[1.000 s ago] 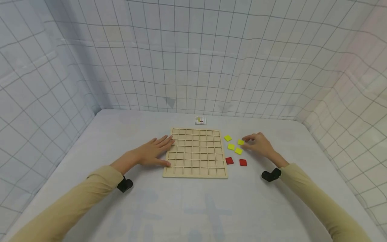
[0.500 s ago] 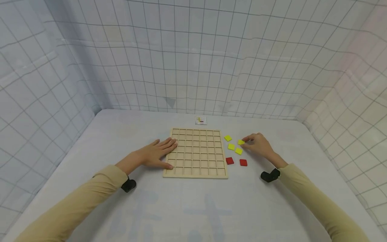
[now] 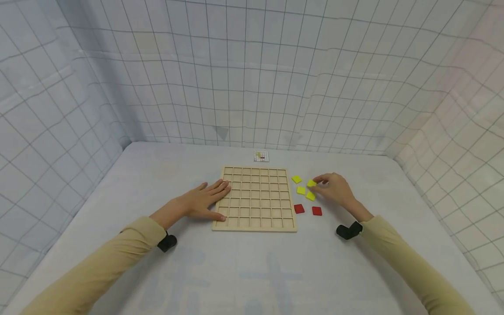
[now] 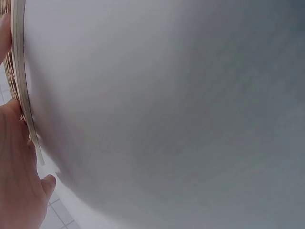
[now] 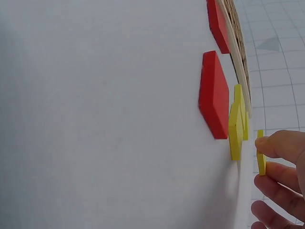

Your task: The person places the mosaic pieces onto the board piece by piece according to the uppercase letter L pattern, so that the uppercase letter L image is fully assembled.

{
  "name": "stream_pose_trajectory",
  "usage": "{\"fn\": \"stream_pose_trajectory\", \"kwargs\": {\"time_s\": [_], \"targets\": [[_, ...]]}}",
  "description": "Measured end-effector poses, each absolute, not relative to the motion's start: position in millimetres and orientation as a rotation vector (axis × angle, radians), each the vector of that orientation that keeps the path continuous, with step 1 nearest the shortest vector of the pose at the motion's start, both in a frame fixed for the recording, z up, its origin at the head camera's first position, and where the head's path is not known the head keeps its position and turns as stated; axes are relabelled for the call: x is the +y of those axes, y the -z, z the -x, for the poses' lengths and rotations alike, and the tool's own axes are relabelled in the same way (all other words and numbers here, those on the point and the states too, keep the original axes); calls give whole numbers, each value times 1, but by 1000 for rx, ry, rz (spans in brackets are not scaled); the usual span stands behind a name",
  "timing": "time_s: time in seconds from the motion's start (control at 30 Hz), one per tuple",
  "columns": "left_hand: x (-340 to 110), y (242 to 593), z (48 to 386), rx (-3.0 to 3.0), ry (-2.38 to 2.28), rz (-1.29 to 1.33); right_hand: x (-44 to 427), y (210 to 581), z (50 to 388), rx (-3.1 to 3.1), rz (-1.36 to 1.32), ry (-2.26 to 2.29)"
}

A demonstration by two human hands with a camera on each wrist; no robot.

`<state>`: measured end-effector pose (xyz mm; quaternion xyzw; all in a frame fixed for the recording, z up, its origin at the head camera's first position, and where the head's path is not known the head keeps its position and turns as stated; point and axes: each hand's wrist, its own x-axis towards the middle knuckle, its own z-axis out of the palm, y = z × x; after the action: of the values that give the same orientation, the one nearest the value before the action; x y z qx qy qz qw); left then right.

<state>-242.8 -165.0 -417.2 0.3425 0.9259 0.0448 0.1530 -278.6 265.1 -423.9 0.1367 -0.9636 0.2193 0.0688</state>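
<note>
A wooden grid board [image 3: 255, 203] lies flat on the white table. Across its left edge rests my left hand [image 3: 202, 202], fingers spread and straight; in the left wrist view the hand [image 4: 19, 167] shows beside the board's rim [image 4: 21, 71]. To the right of the board, my right hand [image 3: 334, 190] pinches a yellow square tile [image 3: 311, 183] between thumb and fingers. The right wrist view has this tile [image 5: 261, 157] raised off the table in the fingers. Nearby lie more yellow tiles [image 3: 301, 190] and two red tiles [image 3: 299, 208] [image 3: 316, 211].
Behind the board lies a small card [image 3: 261, 156] printed with a coloured grid pattern. White cloth walls [image 3: 252, 87] with dark grid lines enclose the table [image 3: 236, 271] at the back and both sides.
My right hand has lifted the yellow tile and shifted slightly left with it. My left hand slid a little to the right onto the board, then stayed there.
</note>
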Motion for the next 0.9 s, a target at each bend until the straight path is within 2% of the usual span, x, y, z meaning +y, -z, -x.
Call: {"fn": "stream_pose_trajectory", "kwargs": {"time_s": [0.9], "targets": [[-166,416,242,2651,-110,-998,158,406,306,-2854,-592,-840]]}}
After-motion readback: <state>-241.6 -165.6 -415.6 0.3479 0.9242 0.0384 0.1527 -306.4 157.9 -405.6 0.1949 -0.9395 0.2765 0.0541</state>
